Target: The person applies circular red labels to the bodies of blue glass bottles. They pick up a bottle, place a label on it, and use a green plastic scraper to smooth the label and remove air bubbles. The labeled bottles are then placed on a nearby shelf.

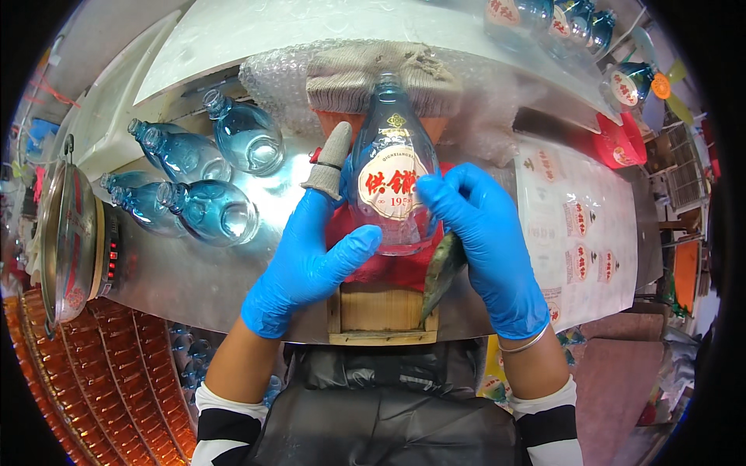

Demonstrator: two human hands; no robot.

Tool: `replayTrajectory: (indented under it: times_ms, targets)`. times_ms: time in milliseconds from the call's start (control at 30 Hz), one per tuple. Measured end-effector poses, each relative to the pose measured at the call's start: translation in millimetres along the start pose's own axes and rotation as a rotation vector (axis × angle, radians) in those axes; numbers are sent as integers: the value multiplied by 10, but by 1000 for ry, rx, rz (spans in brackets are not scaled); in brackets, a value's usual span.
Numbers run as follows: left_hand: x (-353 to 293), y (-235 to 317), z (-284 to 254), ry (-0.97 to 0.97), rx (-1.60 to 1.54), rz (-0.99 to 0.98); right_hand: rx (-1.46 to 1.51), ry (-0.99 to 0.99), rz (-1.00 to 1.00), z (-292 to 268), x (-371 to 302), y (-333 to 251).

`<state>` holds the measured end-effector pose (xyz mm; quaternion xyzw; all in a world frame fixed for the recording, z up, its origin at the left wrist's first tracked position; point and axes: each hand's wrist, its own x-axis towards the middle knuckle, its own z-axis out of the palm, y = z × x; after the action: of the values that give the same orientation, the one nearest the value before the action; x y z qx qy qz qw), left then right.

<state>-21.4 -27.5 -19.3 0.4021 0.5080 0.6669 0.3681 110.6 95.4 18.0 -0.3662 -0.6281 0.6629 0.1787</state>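
Note:
A clear blue glass bottle (395, 140) lies on a padded rest in front of me, its neck pointing away. On its front is a cream label (385, 186) with red characters and a gold emblem above. My left hand (307, 252), in a blue glove, grips the bottle's left side, thumb near its base. A knitted finger sleeve (332, 159) covers the extended index finger. Also gloved in blue, my right hand (489, 233) has its fingers bent together, fingertips at the label's right edge. What lies between those fingertips is hidden.
Several blue bottles (235, 210) lie on the metal table at left, beside a round dial scale (74, 241). A printed label sheet (575, 225) covers the right side. A folded knit cloth (342, 74) lies under the bottle's neck. Labelled bottles (517, 19) sit at the far right.

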Motion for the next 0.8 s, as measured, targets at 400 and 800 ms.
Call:
replayTrajectory:
  times_ms: [400, 800]
  targets:
    - [-1, 4, -15, -10, -38, -53, 147, -52, 10, -141, 82, 221]
    - [23, 51, 4, -16, -107, -79, 283, -116, 22, -158, -159, 338]
